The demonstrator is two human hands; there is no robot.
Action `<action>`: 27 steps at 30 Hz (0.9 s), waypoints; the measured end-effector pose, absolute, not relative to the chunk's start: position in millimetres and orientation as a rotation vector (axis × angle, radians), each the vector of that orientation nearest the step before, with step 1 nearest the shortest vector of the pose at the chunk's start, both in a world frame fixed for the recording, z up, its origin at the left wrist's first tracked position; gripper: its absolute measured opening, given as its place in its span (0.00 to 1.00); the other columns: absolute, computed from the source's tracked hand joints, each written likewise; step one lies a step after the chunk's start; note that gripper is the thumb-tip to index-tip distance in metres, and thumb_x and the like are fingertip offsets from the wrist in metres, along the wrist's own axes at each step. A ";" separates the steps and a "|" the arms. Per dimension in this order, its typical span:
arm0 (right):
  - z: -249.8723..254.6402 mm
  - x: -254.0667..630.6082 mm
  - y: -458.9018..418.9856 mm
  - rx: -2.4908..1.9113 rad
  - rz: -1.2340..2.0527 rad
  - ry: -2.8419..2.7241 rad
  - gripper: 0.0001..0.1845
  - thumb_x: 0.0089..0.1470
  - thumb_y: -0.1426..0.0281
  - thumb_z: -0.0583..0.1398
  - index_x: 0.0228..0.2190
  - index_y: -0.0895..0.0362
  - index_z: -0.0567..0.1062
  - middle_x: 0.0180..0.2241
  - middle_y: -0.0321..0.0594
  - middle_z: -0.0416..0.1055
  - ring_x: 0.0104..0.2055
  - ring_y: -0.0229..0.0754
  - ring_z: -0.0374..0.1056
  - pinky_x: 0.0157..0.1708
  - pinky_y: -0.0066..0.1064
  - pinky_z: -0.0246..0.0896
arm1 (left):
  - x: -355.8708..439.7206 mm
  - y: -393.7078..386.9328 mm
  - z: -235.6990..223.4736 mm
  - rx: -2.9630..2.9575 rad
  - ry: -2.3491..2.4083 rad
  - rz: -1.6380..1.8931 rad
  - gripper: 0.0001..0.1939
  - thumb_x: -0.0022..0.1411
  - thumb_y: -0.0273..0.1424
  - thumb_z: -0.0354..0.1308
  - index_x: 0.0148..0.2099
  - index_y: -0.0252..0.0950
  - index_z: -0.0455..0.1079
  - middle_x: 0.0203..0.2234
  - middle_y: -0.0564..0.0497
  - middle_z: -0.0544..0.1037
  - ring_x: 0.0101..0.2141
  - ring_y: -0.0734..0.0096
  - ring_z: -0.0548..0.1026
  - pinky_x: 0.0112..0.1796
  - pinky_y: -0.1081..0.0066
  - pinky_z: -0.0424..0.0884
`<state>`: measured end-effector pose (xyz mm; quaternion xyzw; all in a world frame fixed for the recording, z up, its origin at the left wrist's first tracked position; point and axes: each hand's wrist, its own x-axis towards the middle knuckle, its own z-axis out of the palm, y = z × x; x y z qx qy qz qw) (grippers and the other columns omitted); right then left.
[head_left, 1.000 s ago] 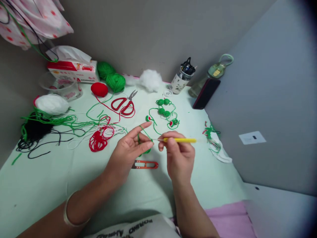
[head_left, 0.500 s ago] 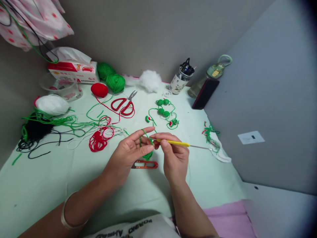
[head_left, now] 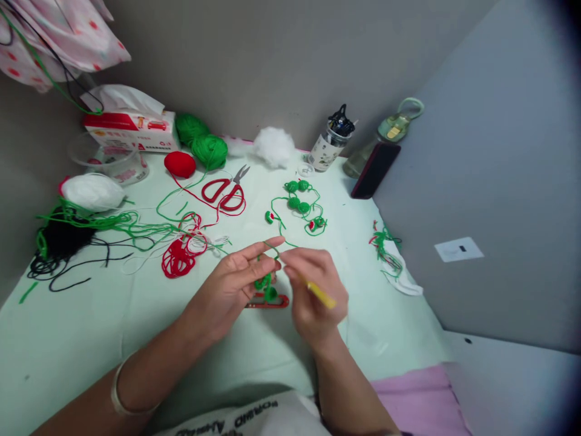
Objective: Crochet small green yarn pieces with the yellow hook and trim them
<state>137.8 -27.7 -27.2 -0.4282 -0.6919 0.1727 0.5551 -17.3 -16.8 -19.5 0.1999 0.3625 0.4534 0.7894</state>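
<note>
My left hand (head_left: 227, 284) pinches a small piece of green crochet work (head_left: 267, 289), its index finger stretched out with green yarn running over it. In my right hand (head_left: 318, 297) is a crochet hook with a yellow handle (head_left: 321, 295), blurred by motion; its tip by the left fingers is hard to make out. Beneath the crochet piece lie orange-red thread snips (head_left: 278, 301), partly covered by it and the left hand. Beyond the hands, several small green crocheted balls (head_left: 298, 204) joined by yarn rest on the table.
Red-handled scissors (head_left: 227, 192), a red yarn ball (head_left: 180, 164), green yarn balls (head_left: 209, 151) and loose red yarn (head_left: 178, 257) lie left. At the back are a tissue box (head_left: 131, 130), white stuffing (head_left: 274, 147) and a jar (head_left: 327, 150). A phone (head_left: 376, 171) leans against a bottle (head_left: 363, 158).
The crochet hook has swung from lying nearly level to pointing its handle down toward me. My right hand has turned with it, and the crochet piece hangs slightly lower.
</note>
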 end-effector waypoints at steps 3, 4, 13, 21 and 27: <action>-23.9 141.3 -19.4 -0.965 0.791 -1.267 0.10 0.63 0.72 0.59 0.37 0.51 0.81 0.32 0.39 0.75 0.29 0.38 0.70 0.29 0.33 0.68 | -21.6 -15.0 -17.4 0.453 0.799 0.959 0.19 0.57 0.31 0.70 0.52 0.37 0.79 0.26 0.53 0.75 0.29 0.76 0.71 0.30 0.77 0.65; -23.4 140.7 -17.2 -0.943 0.897 -1.192 0.09 0.63 0.70 0.60 0.36 0.52 0.81 0.31 0.38 0.74 0.28 0.38 0.69 0.28 0.33 0.67 | -21.4 -15.2 -16.9 0.480 0.814 0.980 0.20 0.57 0.31 0.70 0.53 0.38 0.79 0.26 0.54 0.74 0.28 0.77 0.70 0.29 0.78 0.64; -30.9 135.6 -14.2 -0.958 1.094 -1.130 0.07 0.62 0.68 0.62 0.37 0.52 0.82 0.36 0.39 0.79 0.32 0.37 0.70 0.34 0.32 0.67 | -18.1 -19.4 -18.9 0.591 0.831 0.988 0.23 0.57 0.30 0.70 0.55 0.44 0.76 0.36 0.54 0.77 0.37 0.74 0.73 0.41 0.74 0.68; -34.1 129.6 -18.2 -1.057 0.814 -1.339 0.09 0.63 0.71 0.59 0.39 0.52 0.81 0.37 0.41 0.78 0.36 0.41 0.73 0.35 0.34 0.71 | -12.8 -13.7 -20.3 0.618 0.848 1.064 0.22 0.60 0.33 0.69 0.56 0.41 0.76 0.34 0.53 0.80 0.40 0.72 0.74 0.47 0.73 0.66; -33.2 133.7 -22.3 -1.032 0.382 -1.647 0.16 0.60 0.79 0.60 0.44 0.50 0.81 0.41 0.43 0.77 0.40 0.42 0.73 0.38 0.37 0.71 | -12.1 -11.3 -30.1 0.414 0.783 1.001 0.22 0.58 0.31 0.69 0.56 0.38 0.76 0.32 0.53 0.78 0.33 0.76 0.73 0.38 0.76 0.68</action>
